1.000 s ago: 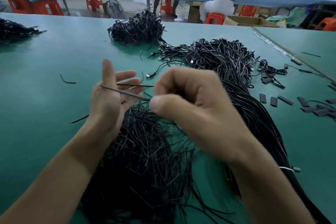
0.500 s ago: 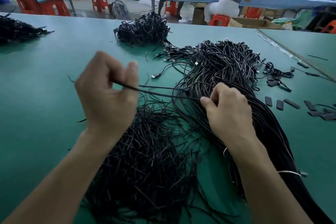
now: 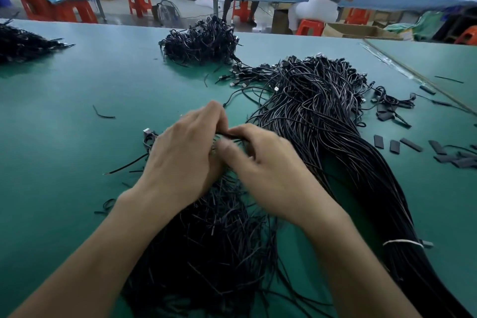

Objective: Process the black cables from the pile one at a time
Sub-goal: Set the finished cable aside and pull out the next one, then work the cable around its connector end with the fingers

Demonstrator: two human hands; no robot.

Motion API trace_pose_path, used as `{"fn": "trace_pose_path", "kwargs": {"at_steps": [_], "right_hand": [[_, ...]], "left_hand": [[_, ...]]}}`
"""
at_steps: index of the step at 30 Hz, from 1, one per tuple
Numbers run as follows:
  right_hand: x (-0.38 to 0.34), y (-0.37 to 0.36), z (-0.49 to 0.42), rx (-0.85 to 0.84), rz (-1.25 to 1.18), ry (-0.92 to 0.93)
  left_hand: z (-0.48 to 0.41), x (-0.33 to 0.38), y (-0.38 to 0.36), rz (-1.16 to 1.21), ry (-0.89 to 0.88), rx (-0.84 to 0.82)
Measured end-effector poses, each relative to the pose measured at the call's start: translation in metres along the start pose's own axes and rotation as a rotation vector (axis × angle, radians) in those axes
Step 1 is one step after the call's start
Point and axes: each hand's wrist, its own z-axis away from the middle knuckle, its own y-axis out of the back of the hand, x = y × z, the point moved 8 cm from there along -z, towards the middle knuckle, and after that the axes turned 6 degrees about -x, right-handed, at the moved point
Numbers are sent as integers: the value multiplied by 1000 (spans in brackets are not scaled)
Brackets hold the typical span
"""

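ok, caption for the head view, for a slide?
Left hand and right hand hold one cable above the near pile on the green table.

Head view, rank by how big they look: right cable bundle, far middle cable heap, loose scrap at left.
1. right cable bundle
2. far cable heap, though it sits farther away
3. loose scrap

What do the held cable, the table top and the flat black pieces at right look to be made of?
Held cable: black plastic or rubber jacket, slightly glossy.
Table top: matte green mat, probably rubber or vinyl, with a soft, even sheen.
Flat black pieces: dull and thin, possibly plastic sleeving, but too small to be sure.
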Motion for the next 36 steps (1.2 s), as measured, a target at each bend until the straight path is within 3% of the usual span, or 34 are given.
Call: {"fn": "trace_pose_path", "kwargs": {"at_steps": [4,7,11,14,18,21,23,28,31,33,36], "right_hand": [[14,41,5,354,-101,1],[32,64,10,494,-113,-71],[50,85,16,635,51,-159],[54,84,16,566,175,-218],[41,62,10,248,477,-296],[22,32,5,3,316,-140],[8,18,4,-60,127,-36],[-5,31,3,185,-33,94],[3,45,5,290,-146,93],[6,48,6,325,-136,90],[12,48,5,372,-110,68]], "left_hand": [[-3,-23,2,284,145,71],[-1,-47,13,374,267,199],[5,-66,26,393,347,350],[4,-57,21,433,287,319],[-1,-31,17,291,134,238],[-2,-15,9,196,22,185],[-2,-11,5,200,-11,159],[-3,-5,9,239,-57,171],[-2,-14,7,287,48,165],[-4,-16,-4,339,112,45],[-2,-13,-31,559,181,-295]]}}
